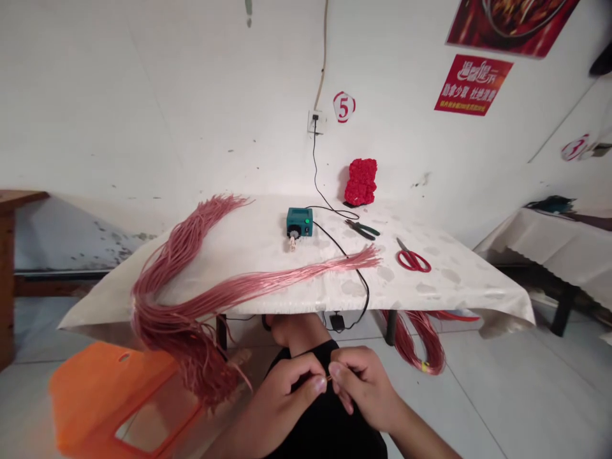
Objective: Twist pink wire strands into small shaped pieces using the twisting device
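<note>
My left hand [294,395] and my right hand [358,386] meet above my lap, each pinching a short piece of thin copper-coloured wire [329,378] that shows between the fingertips. Most of the wire is hidden by the fingers. Beyond my hands, a bundle of pink wires [268,284] lies across the white-covered table [248,229], its right end fanned out. A thicker pink bundle [174,255] hangs over the table's left front edge. Behind the wires stands a small teal machine [299,220] with a round front part and a green light.
Green-handled pliers [364,229] and red scissors [412,259] lie on the right. A red textured object [361,182] rests by the wall. Black cable crosses the front edge. An orange stool [105,389] stands lower left; more wire [423,341] hangs right.
</note>
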The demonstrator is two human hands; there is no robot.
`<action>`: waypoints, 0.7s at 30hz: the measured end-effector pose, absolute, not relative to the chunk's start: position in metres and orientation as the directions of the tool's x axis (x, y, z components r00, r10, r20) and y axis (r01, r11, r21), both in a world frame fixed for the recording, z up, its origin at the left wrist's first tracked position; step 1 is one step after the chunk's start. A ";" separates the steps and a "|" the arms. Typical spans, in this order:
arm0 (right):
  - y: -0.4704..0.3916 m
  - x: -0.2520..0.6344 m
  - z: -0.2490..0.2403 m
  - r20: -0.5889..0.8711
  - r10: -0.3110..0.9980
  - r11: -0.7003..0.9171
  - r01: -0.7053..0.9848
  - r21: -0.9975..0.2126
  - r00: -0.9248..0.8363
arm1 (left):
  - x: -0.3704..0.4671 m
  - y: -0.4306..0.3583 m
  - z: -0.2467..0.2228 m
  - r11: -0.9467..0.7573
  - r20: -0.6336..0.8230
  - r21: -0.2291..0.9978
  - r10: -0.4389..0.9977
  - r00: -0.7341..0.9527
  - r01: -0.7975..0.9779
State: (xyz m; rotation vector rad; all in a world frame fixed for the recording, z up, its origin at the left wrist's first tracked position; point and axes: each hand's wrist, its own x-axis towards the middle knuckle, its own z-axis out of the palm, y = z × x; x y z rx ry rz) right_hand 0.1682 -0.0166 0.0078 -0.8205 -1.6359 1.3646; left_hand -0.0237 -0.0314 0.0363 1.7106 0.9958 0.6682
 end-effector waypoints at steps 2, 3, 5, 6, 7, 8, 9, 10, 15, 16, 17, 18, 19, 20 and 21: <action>-0.002 0.167 0.008 0.158 0.872 0.171 -0.015 -0.985 -0.464 | -0.024 -0.019 0.033 -0.147 -0.021 0.940 0.875 0.484 0.307; 0.006 0.167 0.010 0.144 0.865 0.162 -0.004 -0.987 -0.480 | -0.026 -0.011 0.033 -0.145 -0.019 0.940 0.882 0.471 0.308; 0.026 0.168 0.015 0.133 0.853 0.164 0.017 -0.986 -0.504 | -0.031 0.008 0.034 -0.152 -0.004 0.937 0.895 0.445 0.314; 0.038 0.169 0.020 0.132 0.852 0.168 0.026 -0.985 -0.506 | -0.035 0.020 0.037 -0.162 0.008 0.934 0.901 0.434 0.318; 0.050 0.169 0.025 0.133 0.856 0.172 0.032 -0.985 -0.499 | -0.040 0.033 0.042 -0.171 0.019 0.930 0.907 0.421 0.326; 0.065 0.170 0.030 0.132 0.863 0.170 0.036 -0.985 -0.488 | -0.046 0.046 0.049 -0.182 0.031 0.923 0.913 0.408 0.338; 0.081 0.170 0.037 0.133 0.872 0.171 0.038 -0.985 -0.471 | -0.052 0.061 0.058 -0.198 0.045 0.915 0.916 0.398 0.352; 0.100 0.170 0.043 0.143 0.884 0.182 0.046 -0.982 -0.445 | -0.058 0.077 0.069 -0.209 0.054 0.901 0.923 0.382 0.379; 0.230 0.160 0.070 0.303 0.906 0.380 0.250 -0.891 -0.297 | -0.084 0.177 0.125 -0.297 0.141 0.853 0.923 0.359 0.430; 0.260 0.157 0.070 0.353 0.893 0.437 0.345 -0.831 -0.280 | -0.088 0.202 0.129 -0.332 0.172 0.847 0.911 0.376 0.416; 0.288 0.154 0.069 0.396 0.872 0.487 0.446 -0.751 -0.286 | -0.092 0.228 0.129 -0.352 0.185 0.849 0.897 0.401 0.395; 0.315 0.151 0.064 0.428 0.851 0.525 0.523 -0.672 -0.304 | -0.096 0.255 0.124 -0.336 0.167 0.871 0.888 0.428 0.358; 0.338 0.148 0.058 0.423 0.840 0.541 0.575 -0.613 -0.339 | -0.099 0.281 0.114 -0.278 0.118 0.913 0.881 0.459 0.298; 0.356 0.146 0.050 0.402 0.842 0.538 0.609 -0.583 -0.359 | -0.103 0.305 0.101 -0.192 0.059 0.957 0.864 0.500 0.218; 0.369 0.144 0.041 0.376 0.849 0.528 0.623 -0.577 -0.371 | -0.106 0.326 0.086 -0.115 0.042 0.987 0.864 0.501 0.116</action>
